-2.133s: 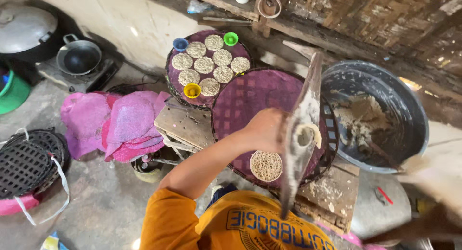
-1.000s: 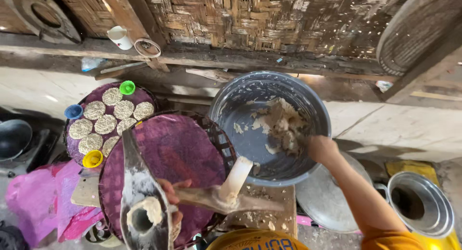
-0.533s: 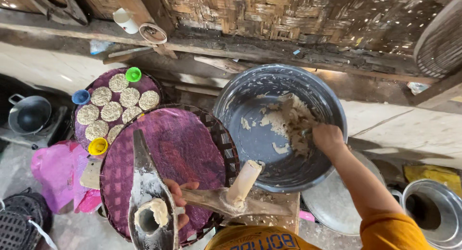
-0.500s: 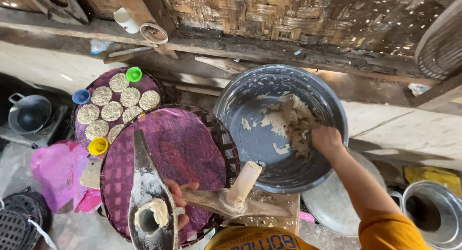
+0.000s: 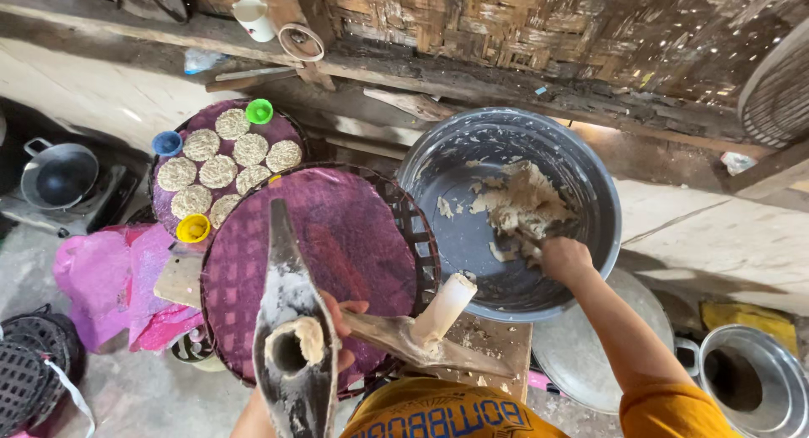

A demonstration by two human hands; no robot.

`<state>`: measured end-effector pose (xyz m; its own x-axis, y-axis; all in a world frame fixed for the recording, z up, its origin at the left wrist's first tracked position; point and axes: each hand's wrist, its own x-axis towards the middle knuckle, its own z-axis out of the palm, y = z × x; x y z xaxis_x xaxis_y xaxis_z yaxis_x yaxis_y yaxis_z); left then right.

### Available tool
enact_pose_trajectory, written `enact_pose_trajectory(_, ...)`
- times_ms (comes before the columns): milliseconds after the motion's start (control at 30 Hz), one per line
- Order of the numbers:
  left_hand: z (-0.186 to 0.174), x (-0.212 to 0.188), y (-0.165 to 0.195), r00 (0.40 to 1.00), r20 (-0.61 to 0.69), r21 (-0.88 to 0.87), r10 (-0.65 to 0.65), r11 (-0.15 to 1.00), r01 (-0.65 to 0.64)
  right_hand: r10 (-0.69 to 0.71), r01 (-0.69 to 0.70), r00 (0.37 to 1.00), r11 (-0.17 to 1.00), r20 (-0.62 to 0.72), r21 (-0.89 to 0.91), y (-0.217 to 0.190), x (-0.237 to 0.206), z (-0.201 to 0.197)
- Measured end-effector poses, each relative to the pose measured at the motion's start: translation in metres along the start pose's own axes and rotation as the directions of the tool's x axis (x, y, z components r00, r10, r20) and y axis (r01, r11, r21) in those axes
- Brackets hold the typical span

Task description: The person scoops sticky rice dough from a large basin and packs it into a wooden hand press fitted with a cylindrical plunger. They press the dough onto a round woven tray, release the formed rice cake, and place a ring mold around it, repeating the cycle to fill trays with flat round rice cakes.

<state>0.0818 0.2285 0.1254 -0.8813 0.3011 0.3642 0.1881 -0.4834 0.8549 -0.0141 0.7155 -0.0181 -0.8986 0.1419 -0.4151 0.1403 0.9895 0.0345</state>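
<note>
Woven bamboo wall (image 5: 539, 25) behind purple-lined trays (image 5: 337, 236).

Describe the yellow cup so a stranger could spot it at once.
Start at the far round tray covered with purple cloth and pale flat cakes. Three small cups sit on its edge; the yellow cup is at the near edge, closest to the pink cloth, unlike the green cup and blue cup.

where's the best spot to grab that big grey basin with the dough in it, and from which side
Probably the bare near rim of the grey basin, taken from above on the person's side. The dough lies against the far right wall, where the right hand is busy, and the purple round tray crowds the basin's left edge, so the near lip looks freest.
</note>
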Motion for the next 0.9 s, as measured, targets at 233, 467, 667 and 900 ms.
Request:
enact_pose_trajectory(233, -0.015, 0.003, -0.010, 0.905, 0.057, -0.171, -0.423, 0.889, 0.426, -0.156, 0.101, 0.975, 0.945, 0.158, 0.310, 0.012, -0.032, -0.036)
enact_pose_trajectory(467, 0.019, 0.041, -0.032, 0.965, 0.260, 0.198, -0.033, 0.980, -0.020, -0.324, 0.174, 0.943, 0.683, 0.080, 0.709, 0.091, -0.107, -0.115)
enact_pose_trajectory(667, 0.086, 0.101, -0.068, 0.922, 0.122, 0.768, -0.368, 0.623, 0.147, -0.413, 0.273, 0.911, 0.595, -0.003, 0.756, 0.126, -0.155, -0.170)
enact_pose_trajectory(900, 0.114, 0.115, -0.093, 0.910, 0.381, 0.801, -0.164, 0.549, -0.237, -0.364, 0.370, 0.929, 0.922, -0.071, 0.110, 0.069, -0.227, -0.257)
